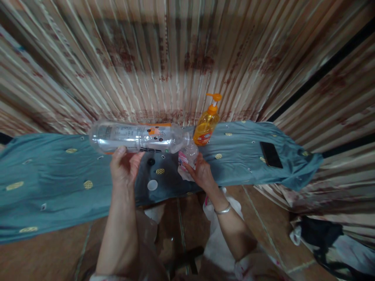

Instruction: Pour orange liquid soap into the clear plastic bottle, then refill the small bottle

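Observation:
My left hand (pixel 124 166) is wrapped round a large clear plastic bottle (pixel 131 136), which lies level in the air with its neck to the right. A silvery label with an orange patch covers part of it. My right hand (pixel 201 169) holds a smaller clear plastic bottle (pixel 190 154) with a pink and white label, upright or slightly tilted. The large bottle's mouth is at the small bottle's top; whether they touch I cannot tell. Just behind stands an orange pump bottle (pixel 206 127) with yellow liquid. A white cap (pixel 152 185) and a dark cap (pixel 151 161) lie below the large bottle.
A teal patterned cloth (pixel 58 164) covers the long narrow surface before me. A black phone (pixel 271 154) lies on it at the right. Striped curtains (pixel 181 70) hang close behind. Dark and light fabric (pixel 331 238) is heaped at the lower right, by the tiled floor (pixel 260 218).

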The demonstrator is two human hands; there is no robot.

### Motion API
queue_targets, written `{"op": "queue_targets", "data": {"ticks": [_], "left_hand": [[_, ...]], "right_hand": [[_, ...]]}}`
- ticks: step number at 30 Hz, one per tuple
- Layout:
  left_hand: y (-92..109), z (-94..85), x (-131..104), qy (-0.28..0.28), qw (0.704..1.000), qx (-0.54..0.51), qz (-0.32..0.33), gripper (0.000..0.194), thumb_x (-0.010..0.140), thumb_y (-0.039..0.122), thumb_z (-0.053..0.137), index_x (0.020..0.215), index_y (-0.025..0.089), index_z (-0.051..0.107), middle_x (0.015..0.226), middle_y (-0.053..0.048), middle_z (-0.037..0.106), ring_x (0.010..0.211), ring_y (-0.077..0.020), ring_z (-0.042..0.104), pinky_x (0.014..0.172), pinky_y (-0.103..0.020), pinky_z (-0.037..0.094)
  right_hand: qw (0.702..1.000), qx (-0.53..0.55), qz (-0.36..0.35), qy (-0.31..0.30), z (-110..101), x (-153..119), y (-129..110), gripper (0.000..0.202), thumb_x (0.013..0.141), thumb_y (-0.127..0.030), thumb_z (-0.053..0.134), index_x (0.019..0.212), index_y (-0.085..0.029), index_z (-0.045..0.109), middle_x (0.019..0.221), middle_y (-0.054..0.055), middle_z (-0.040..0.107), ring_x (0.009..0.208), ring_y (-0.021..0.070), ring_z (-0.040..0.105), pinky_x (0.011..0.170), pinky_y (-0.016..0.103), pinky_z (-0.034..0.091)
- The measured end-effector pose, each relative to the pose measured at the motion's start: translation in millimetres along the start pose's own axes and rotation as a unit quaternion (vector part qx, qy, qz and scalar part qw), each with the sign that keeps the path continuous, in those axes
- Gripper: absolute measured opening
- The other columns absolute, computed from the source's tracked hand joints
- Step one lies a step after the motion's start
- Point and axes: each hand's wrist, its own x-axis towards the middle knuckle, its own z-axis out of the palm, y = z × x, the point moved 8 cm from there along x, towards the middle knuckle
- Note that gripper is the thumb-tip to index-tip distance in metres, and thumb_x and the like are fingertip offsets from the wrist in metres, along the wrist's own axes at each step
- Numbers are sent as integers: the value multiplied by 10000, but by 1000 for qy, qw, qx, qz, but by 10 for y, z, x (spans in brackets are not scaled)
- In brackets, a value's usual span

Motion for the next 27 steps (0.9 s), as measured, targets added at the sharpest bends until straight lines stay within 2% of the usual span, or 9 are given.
{"op": "queue_targets", "data": {"ticks": [5,10,15,23,27], "left_hand": [[-8,-64,15,31,1000,-4,3,309,510,281,732,772,219,582,863,-6,690,997,-258,630,802,-427,565],[26,-31,-15,45,999,-20,6,359,492,234,738,826,203,609,845,-18,687,1029,-274,614,851,-467,538],[28,-59,-30,73,997,-9,-8,373,456,246,752,809,206,637,831,-9,698,914,-247,647,798,-430,562],[31,-75,-26,65,998,-14,-9,359,433,262,789,761,209,655,853,-9,713,834,-204,660,684,-321,583],[24,-100,-25,64,998,-12,-12,357,428,268,800,749,208,658,863,-13,715,837,-209,659,685,-331,587]], "right_hand": [[1000,8,1,-2,22,-3,15,615,851,-569,460,1202,-66,421,879,147,671,772,214,654,637,314,519],[1000,5,5,0,24,-12,18,621,854,-571,449,1197,-54,435,837,151,663,737,228,647,617,338,520],[1000,7,4,3,31,-25,18,596,866,-545,447,1213,-61,428,842,151,659,730,227,645,626,356,529],[1000,15,-8,14,52,-37,29,633,866,-569,424,1220,-44,416,902,170,657,807,233,648,673,374,537],[1000,14,-9,21,49,-45,30,606,872,-558,420,1227,-67,413,881,156,658,789,227,647,664,373,537]]}}
